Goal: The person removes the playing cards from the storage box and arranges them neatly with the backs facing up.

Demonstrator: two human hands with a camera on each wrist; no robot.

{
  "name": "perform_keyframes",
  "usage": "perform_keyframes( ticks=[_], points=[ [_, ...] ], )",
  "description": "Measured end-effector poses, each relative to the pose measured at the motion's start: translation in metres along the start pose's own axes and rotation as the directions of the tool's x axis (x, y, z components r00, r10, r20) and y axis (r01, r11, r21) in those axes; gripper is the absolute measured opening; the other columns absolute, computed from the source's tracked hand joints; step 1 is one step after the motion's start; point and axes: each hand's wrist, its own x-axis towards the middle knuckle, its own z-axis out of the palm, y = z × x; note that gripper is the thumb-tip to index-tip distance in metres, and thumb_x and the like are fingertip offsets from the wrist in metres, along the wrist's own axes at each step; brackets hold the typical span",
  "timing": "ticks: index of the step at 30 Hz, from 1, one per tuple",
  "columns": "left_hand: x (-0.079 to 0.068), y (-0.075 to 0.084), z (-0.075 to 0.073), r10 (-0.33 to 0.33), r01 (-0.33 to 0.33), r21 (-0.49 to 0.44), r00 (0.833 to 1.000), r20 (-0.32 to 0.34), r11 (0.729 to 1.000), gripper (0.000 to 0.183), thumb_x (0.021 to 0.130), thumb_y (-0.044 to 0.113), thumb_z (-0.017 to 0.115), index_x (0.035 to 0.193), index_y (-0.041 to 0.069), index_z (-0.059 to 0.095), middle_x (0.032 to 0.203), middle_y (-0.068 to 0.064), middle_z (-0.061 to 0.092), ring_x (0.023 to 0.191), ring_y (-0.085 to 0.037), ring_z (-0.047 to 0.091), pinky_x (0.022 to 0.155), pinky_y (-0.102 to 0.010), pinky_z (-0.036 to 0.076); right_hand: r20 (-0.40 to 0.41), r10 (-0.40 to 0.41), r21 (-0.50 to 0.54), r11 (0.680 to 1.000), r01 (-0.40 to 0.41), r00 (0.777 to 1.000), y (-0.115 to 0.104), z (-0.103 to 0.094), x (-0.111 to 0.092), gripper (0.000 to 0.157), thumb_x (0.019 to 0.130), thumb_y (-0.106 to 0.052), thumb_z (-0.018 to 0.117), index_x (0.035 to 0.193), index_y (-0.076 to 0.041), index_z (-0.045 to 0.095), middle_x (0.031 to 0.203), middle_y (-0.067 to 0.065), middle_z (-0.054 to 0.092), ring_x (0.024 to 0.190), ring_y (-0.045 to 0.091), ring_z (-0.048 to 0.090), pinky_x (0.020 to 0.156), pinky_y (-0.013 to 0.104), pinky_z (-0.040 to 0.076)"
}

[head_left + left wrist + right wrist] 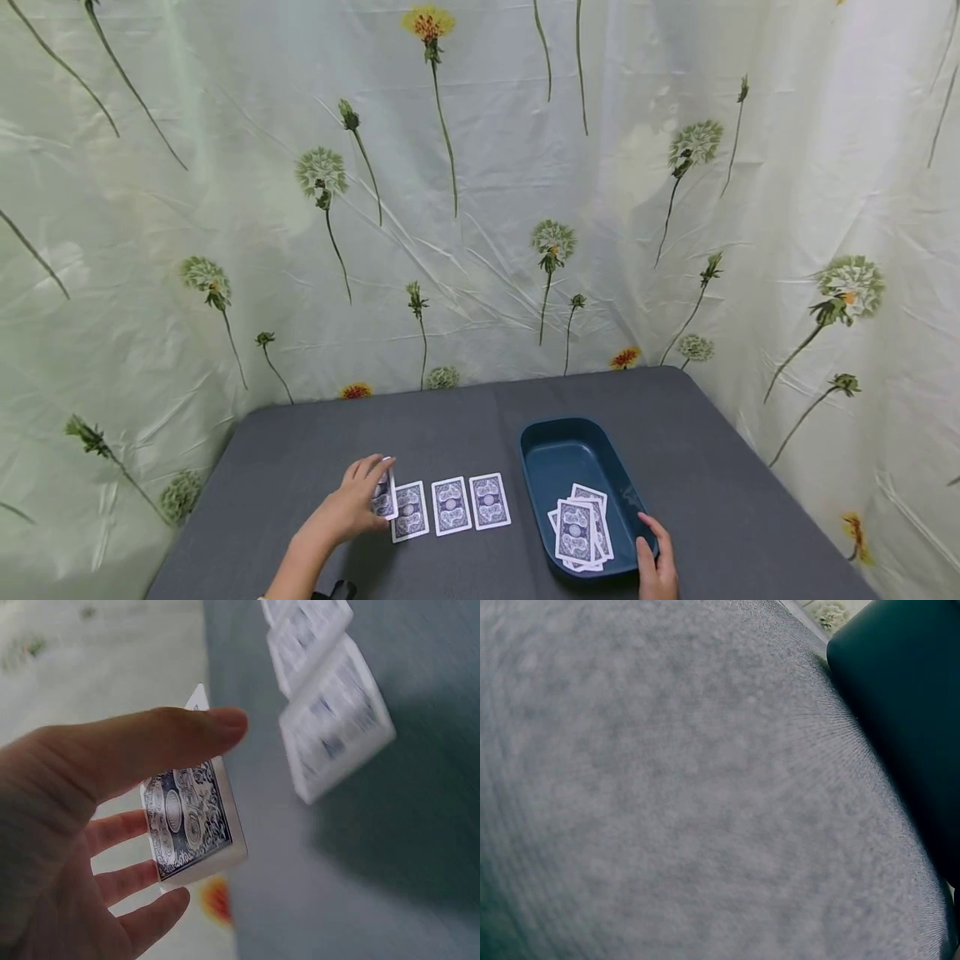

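Note:
My left hand (347, 508) pinches a playing card (385, 497) between thumb and fingers, tilted up above the table. In the left wrist view the card (196, 817) shows its dark ornate back, partly covered by the thumb. Just right of it, three cards lie back up in a row: the near one (410, 512), the middle one (452, 506) and the far right one (490, 501). My right hand (658, 568) grips the near right rim of a dark teal tray (562, 458). Several cards (575, 532) lie overlapping, back up, in the tray's near end.
A dark grey cloth covers the table (450, 433). Behind and beside it hangs a pale curtain (480, 275) printed with dandelions. The tray's outer wall (900, 697) fills the right edge of the right wrist view. A black object (343, 590) shows by the left wrist.

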Motion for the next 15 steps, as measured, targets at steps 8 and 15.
perform_keyframes(
  ticks=[8, 15],
  points=[
    [-0.003, -0.042, 0.021, -0.08, 0.087, -0.111, 0.994, 0.07, 0.99, 0.084, 0.051, 0.004, 0.083, 0.126, -0.003, 0.045, 0.13, -0.026, 0.041, 0.122, -0.049, 0.032, 0.094, -0.062, 0.031, -0.018, -0.011, -0.012, 1.0, 0.011, 1.0, 0.002, 0.002, 0.002, 0.031, 0.095, -0.017, 0.039, 0.125, -0.012, 0.046, 0.118, -0.021, 0.043, 0.101, -0.024, 0.023, 0.094, 0.005, 0.016],
    [-0.003, -0.055, 0.036, -0.068, 0.085, -0.187, 0.993, 0.095, 0.979, 0.076, 0.051, 0.004, 0.082, 0.12, -0.004, 0.05, 0.127, -0.024, 0.045, 0.121, -0.047, 0.035, 0.098, -0.059, 0.029, -0.014, 0.007, -0.003, 1.0, -0.007, 1.0, 0.002, 0.002, 0.002, 0.031, 0.096, -0.017, 0.038, 0.125, -0.011, 0.045, 0.114, -0.023, 0.04, 0.101, -0.023, 0.023, 0.099, 0.012, 0.018]
  ],
)
